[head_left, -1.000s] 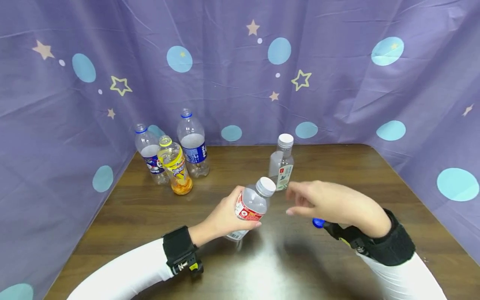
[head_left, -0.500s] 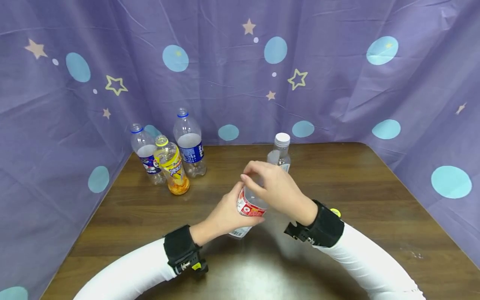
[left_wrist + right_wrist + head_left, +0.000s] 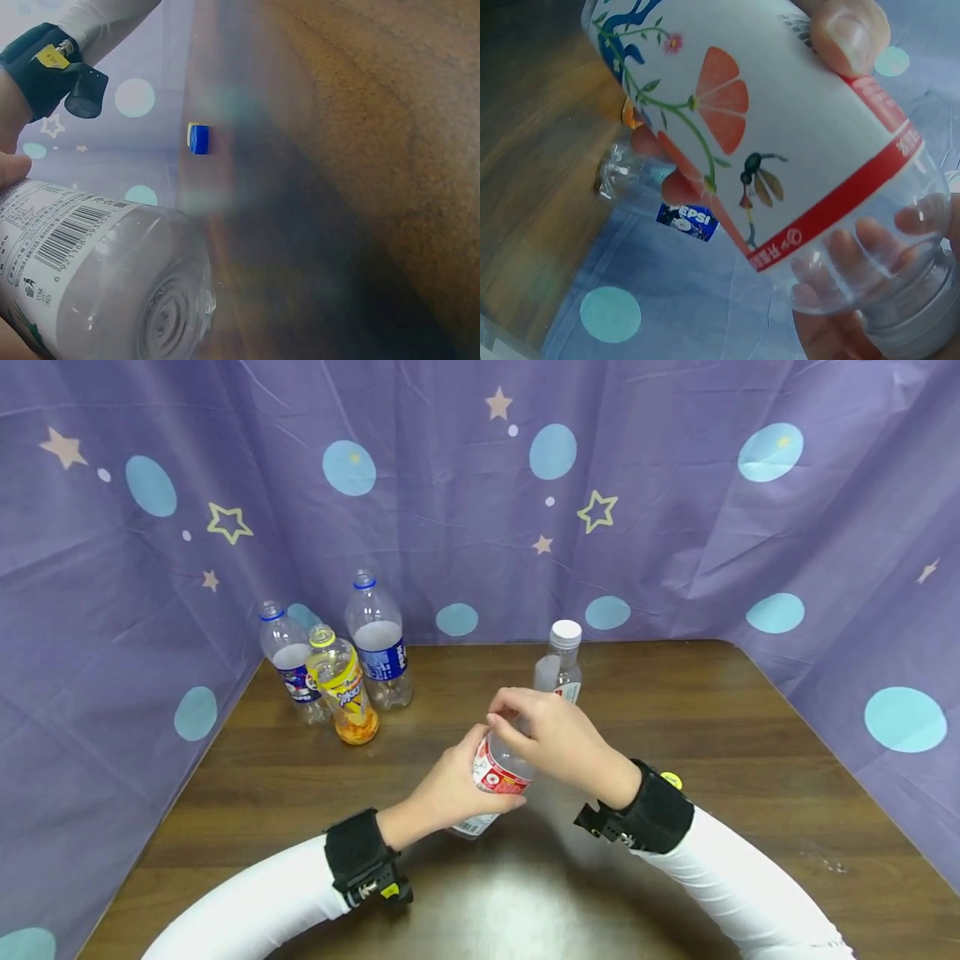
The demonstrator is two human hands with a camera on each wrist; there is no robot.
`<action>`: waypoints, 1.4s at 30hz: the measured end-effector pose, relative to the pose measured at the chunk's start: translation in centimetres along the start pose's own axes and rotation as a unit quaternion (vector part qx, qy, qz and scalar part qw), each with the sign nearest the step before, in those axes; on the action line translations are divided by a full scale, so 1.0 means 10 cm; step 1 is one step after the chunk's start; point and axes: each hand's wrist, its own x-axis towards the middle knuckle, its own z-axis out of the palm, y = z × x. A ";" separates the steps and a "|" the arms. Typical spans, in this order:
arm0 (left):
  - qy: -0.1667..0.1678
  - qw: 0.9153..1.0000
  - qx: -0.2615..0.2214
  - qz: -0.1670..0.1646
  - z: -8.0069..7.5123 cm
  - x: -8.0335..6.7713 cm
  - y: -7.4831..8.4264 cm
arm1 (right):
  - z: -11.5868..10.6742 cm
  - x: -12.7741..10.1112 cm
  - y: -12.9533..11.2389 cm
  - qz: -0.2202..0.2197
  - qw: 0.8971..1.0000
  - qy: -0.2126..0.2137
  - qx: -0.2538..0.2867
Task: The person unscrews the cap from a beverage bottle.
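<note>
My left hand (image 3: 447, 793) grips a clear plastic bottle (image 3: 501, 775) with a red and white label, tilted with its neck up and to the right. Curled over its top, my right hand (image 3: 557, 737) hides the neck in the head view. In the right wrist view the white bottle cap (image 3: 919, 319) is on the neck, with the right fingers (image 3: 821, 326) bent around it. The left wrist view shows the bottle's ridged base held above the tabletop. Just behind the right hand stands another clear bottle (image 3: 566, 664) with a white cap, its lower part covered.
At the left back stand two uncapped Pepsi bottles (image 3: 381, 652) (image 3: 294, 672) and an uncapped yellow-labelled bottle (image 3: 347, 693). A yellow cap (image 3: 671, 780) lies beside the right wrist, and a blue cap (image 3: 199, 139) shows near it in the left wrist view. A purple curtain (image 3: 465, 527) hangs behind the table.
My right hand has come left from beside the far white-capped bottle onto the top of the held bottle, covering its cap in the head view. The left hand keeps its grip, almost unmoved.
</note>
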 end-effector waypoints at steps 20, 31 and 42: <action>0.018 1.000 0.000 -0.014 -0.09 0.01 0.00 | -0.04 -0.02 0.03 0.130 0.980 0.006 -0.150; 0.006 1.000 0.020 0.008 -0.09 -0.02 -0.04 | 0.00 -0.08 0.06 0.036 0.987 0.050 -0.145; -0.097 0.992 -0.070 0.049 -0.15 -0.03 -0.08 | 0.08 -0.11 0.13 -0.118 0.978 0.132 -0.110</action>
